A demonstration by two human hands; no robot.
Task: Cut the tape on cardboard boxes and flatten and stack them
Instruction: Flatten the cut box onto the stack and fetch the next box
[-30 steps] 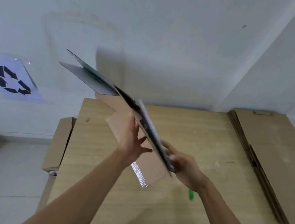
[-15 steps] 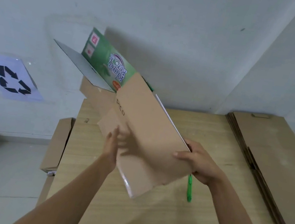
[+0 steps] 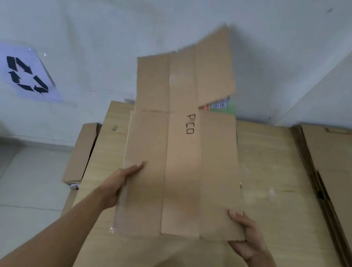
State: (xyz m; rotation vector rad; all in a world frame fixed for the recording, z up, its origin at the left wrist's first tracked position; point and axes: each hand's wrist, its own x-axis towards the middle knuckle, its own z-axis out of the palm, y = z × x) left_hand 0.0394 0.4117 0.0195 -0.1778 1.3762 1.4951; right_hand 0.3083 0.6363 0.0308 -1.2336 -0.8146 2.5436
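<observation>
Flattened box (image 3: 180,157) (the one with "PCO" scrawled on it) is held low over the table (image 3: 268,172), with its far flaps tipping up toward the wall. Left hand (image 3: 118,184) pinches the left edge, thumb on top, fingers tucked under I think. Right hand (image 3: 246,236) clamps the near right corner. A stack (image 3: 344,180) of flat cardboard lies at the table's right side, apart from the box.
</observation>
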